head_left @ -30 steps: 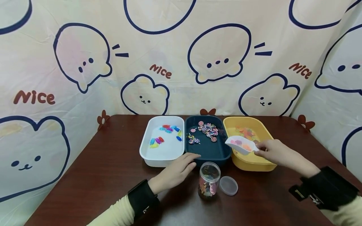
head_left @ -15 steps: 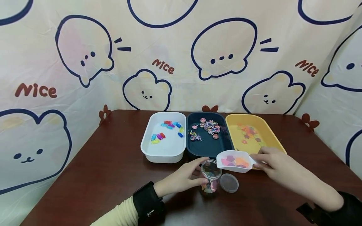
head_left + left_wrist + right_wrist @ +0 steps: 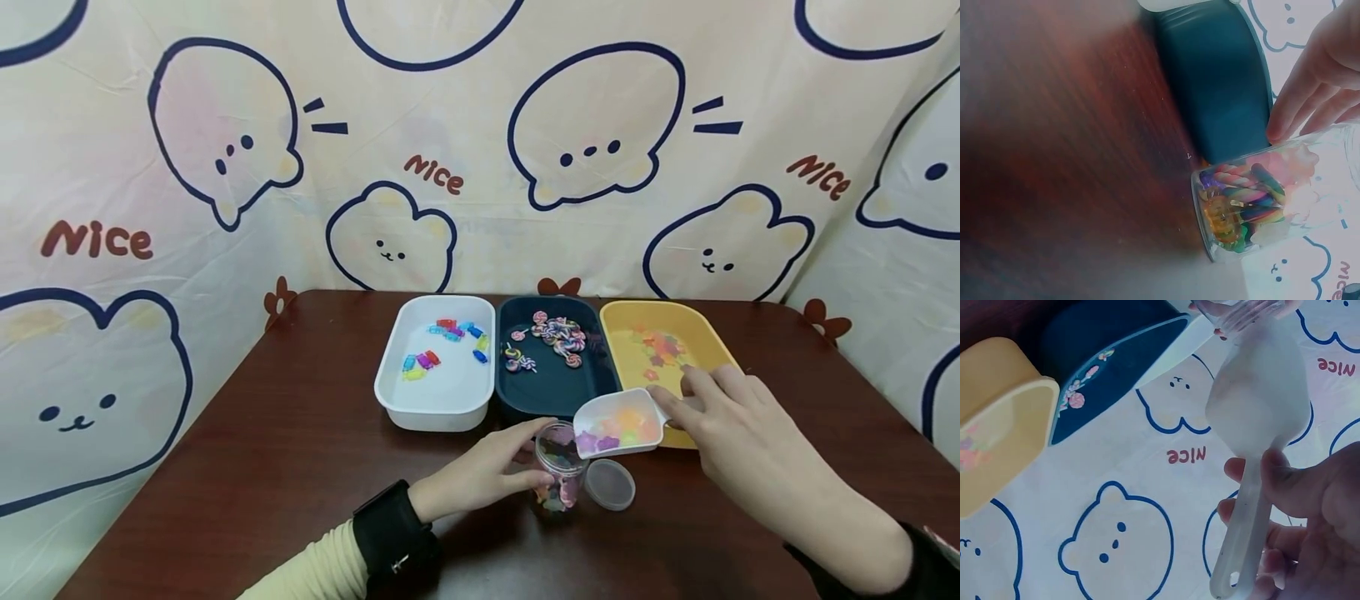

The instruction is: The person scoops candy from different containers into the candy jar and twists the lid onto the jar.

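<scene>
My left hand [image 3: 480,477] grips a clear jar [image 3: 1254,200], thumb in front and fingers behind. In the left wrist view the jar holds striped lollipop pieces, amber and green bits, and pale pink and white pieces above them. My right hand [image 3: 742,437] pinches the handle of a white scoop [image 3: 1260,394]. The scoop is tilted with its front lip at the jar's mouth. Purple and orange translucent star pieces [image 3: 626,427] lie in it, the purple ones closest to the lip. A round translucent lid [image 3: 611,485] lies on the table right beside the jar.
Behind the hands stand three trays side by side: a white one [image 3: 435,421] with colourful wrapped-candy pieces, a dark teal one [image 3: 555,400] with small lollipops, and a yellow one [image 3: 626,371] with star pieces. A patterned cloth [image 3: 480,250] hangs behind the dark wooden table [image 3: 300,467].
My right hand has brought the loaded scoop from over the yellow tray to the jar's mouth and tipped it. My left hand has moved from the teal tray's front and taken hold of the jar.
</scene>
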{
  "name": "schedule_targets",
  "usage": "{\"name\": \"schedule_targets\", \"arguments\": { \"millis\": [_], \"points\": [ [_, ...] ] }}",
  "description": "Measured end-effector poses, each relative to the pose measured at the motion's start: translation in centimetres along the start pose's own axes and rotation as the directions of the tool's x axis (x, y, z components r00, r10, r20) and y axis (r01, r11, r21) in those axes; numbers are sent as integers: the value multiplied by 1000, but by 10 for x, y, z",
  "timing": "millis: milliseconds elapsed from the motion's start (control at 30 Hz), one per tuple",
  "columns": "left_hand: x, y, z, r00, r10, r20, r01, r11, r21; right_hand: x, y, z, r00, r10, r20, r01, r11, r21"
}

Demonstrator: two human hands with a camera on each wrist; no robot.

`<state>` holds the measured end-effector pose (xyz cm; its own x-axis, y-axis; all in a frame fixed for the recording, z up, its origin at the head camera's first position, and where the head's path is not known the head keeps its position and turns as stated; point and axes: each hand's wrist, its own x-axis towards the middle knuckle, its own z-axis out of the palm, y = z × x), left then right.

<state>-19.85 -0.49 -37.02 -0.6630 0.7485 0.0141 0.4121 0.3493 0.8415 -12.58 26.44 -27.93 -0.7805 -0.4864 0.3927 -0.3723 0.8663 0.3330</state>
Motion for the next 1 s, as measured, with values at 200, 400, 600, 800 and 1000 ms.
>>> {"name": "schedule_targets", "arguments": {
  "millis": [200,400,600,800,1000],
  "points": [
    [2,-2,-1,1000,7,1,-7,1000,8,4,0,-4,999,2,49,0,999,-41],
    [1,0,-3,1000,1,-5,-1,999,37,8,-1,-8,999,-8,52,11,998,-59],
    [1,-1,-5,1000,1,-1,0,999,38,12,2,-7,996,-18,85,21,999,-43],
    [0,-7,-13,999,33,-27,-32,999,15,17,8,1,995,-27,95,21,998,62],
    [14,5,-35,959,19,-284,28,987,160,53,16,16,990,34,139,-61,979,194]
  ]
}}
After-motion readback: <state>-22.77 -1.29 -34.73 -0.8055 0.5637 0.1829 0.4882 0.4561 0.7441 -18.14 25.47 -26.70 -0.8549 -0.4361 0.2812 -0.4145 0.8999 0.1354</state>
